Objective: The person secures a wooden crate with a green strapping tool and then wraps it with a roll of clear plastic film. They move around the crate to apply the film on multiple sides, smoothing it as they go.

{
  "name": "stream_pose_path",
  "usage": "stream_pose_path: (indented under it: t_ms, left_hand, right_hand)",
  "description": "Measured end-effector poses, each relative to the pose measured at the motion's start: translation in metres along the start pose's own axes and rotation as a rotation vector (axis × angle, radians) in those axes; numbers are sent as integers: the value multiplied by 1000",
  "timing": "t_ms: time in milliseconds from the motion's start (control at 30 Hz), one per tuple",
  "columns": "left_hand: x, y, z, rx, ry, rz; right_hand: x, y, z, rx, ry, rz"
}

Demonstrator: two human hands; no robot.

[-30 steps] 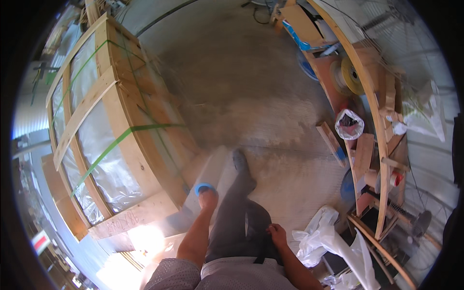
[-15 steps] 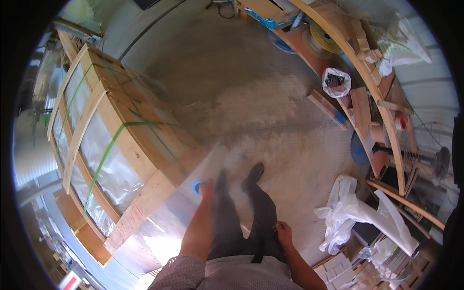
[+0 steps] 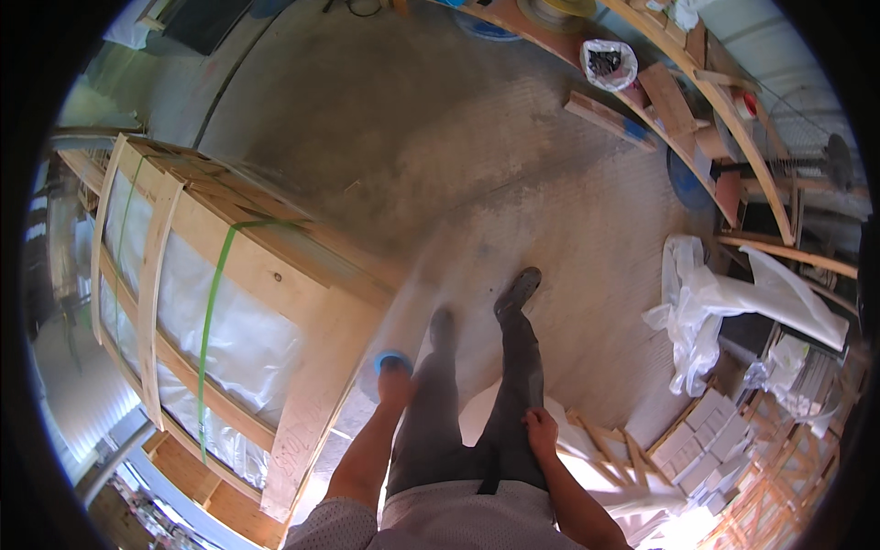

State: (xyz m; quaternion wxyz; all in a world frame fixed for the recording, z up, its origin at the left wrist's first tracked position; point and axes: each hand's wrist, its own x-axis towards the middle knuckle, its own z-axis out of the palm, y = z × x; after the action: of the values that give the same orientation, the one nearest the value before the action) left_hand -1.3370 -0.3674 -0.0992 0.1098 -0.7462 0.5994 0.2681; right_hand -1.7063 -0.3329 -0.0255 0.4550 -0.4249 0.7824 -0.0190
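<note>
the left hand (image 3: 395, 387) grasps a blue ring (image 3: 392, 356) just off the right edge of the crate (image 3: 275, 277); the right hand (image 3: 541, 429) is curled by the thigh (image 3: 515, 429), whether around anything i cannot tell.

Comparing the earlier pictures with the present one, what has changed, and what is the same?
The view has turned to the right: the wooden crate swings down and left, the white bag slides up. The right shoe is now ahead of the left shoe. White blocks have appeared at lower right since the first picture. The left hand still grips the blue ring; the right hand stays low.
</note>
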Motion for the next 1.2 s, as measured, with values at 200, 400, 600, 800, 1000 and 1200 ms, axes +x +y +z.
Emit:
stream_pose_path:
  t_ms: [200,400,600,800,1000,1200]
  left_hand:
    - [5,27,7,-342,-57,-674]
    - [-5,-13,53,-426,153,-392]
    - [-60,-49,49,-179,-9,-153]
    - [-104,-89,64,65,-42,324]
    - [-130,-95,114,-133,115,-221]
    - [-143,-121,136,-365,217,-127]
  right_hand:
    - [-75,9,36,362,-56,122]
    - [-135,31,82,303,-69,160]
    - [-178,67,124,290,-98,113]
    - [-229,99,137,60,-53,149]
    - [-279,135,179,173,33,159]
    - [-319,134,216,180,68,199]
